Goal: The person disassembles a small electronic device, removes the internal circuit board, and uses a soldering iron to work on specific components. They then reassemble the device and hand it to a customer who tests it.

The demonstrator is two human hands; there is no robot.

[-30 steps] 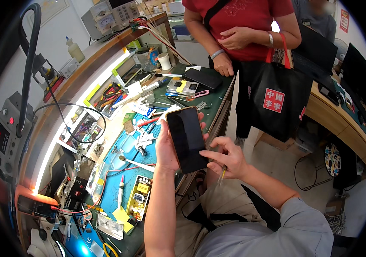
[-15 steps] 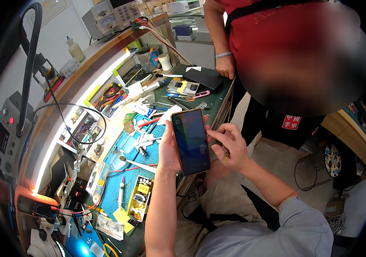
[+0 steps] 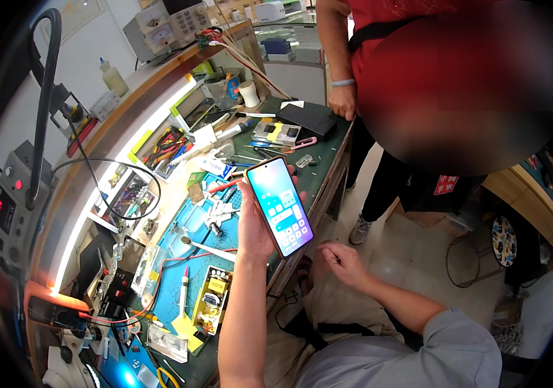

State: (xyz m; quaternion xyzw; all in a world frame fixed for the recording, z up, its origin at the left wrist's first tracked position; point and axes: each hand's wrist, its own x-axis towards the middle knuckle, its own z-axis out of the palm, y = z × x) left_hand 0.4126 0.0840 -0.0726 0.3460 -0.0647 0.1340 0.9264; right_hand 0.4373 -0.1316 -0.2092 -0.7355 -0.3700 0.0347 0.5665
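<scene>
A smartphone (image 3: pixel 281 208) with a thin frame lies tilted in my left hand (image 3: pixel 255 229), its screen lit with colourful tiles and icons. My left fingers wrap behind it, and their tips show at its right edge. Lower and to the right, apart from the phone, my right hand (image 3: pixel 346 264) is curled closed above my knee. Whatever it may hold is hidden by the fingers.
On the bench lie a blue mat (image 3: pixel 189 258), a syringe (image 3: pixel 183 291), a yellow-framed circuit board (image 3: pixel 214 301) and red test leads. A soldering station (image 3: pixel 6 205) and an orange multimeter (image 3: pixel 50 304) stand left. Another person's hand (image 3: pixel 343 102) rests on the far bench corner.
The phone's screen has gone from dark to lit. My right hand has drawn away from the phone, down towards my knee, and its fingers have curled in.
</scene>
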